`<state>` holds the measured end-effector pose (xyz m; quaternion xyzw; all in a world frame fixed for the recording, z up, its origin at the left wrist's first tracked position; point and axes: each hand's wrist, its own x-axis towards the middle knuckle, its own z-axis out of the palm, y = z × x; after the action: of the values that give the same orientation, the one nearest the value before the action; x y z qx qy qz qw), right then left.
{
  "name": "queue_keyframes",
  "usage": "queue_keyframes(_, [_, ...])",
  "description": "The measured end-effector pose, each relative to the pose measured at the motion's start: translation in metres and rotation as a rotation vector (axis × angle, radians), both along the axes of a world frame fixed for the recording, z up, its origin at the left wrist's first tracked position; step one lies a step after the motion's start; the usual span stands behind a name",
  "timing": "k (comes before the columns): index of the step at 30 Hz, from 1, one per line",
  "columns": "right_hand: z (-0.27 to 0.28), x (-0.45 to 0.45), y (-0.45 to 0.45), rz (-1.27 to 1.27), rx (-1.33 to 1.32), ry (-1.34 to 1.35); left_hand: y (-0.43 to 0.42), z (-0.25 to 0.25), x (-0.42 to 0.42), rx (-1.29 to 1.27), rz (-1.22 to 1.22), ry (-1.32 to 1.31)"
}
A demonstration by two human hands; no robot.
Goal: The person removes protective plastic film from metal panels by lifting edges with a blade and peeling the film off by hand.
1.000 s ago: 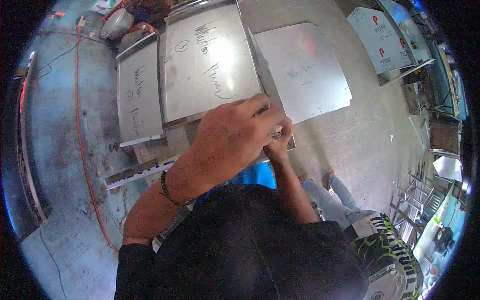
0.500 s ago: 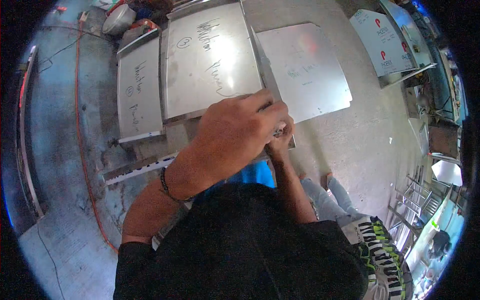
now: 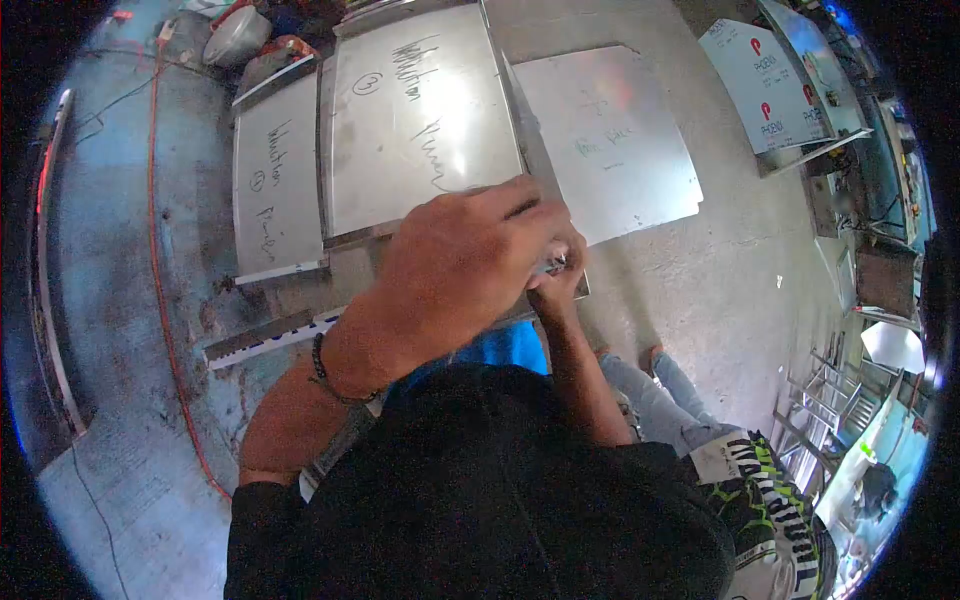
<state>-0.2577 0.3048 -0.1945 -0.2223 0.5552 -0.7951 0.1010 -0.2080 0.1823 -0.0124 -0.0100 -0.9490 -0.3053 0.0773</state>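
Observation:
My left hand (image 3: 465, 245), with a dark bracelet at the wrist, is in front of my chest with its fingers curled inward. Just behind and beside it, my right hand (image 3: 562, 272) is also closed, its fingers meeting those of the left. A small, shiny greyish thing (image 3: 552, 263) shows between them, mostly covered by the fingers; I cannot make out its kind. Beneath the hands lies a metal panel (image 3: 400, 130) with handwriting and a circled number on it.
A narrower marked panel (image 3: 277, 180) lies left, a loose sheet (image 3: 615, 150) right. An orange cable (image 3: 158, 230) runs along the floor. A person in jeans (image 3: 650, 400) stands close on my right. Printed film-covered sheets (image 3: 765, 85) stand at upper right, metal frames (image 3: 825, 400) lower right.
My left hand and forearm have shifted slightly left, with the wrist turned a little. The right hand stays almost in place. The person beside me has moved a little.

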Motion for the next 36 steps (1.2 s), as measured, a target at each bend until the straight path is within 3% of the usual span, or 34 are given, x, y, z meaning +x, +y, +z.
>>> queue_keyframes(9, [0.011,-0.005,0.001,-0.028,-0.002,0.037,0.004,0.014,-0.001,-0.130,-0.028,-0.121])
queue_keyframes(16, [-0.005,0.002,0.003,-0.038,-0.026,-0.036,0.008,0.006,-0.005,-0.043,-0.016,-0.082])
queue_keyframes(24, [-0.007,-0.005,0.007,-0.011,0.004,0.096,0.004,0.022,-0.001,-0.199,-0.082,-0.154])
queue_keyframes(28, [-0.012,-0.003,0.005,-0.079,-0.018,0.111,0.008,0.012,-0.007,-0.100,-0.048,-0.064])
queue_keyframes(36, [0.011,-0.009,0.009,-0.042,-0.009,0.080,0.010,0.030,-0.009,-0.147,-0.074,-0.174])
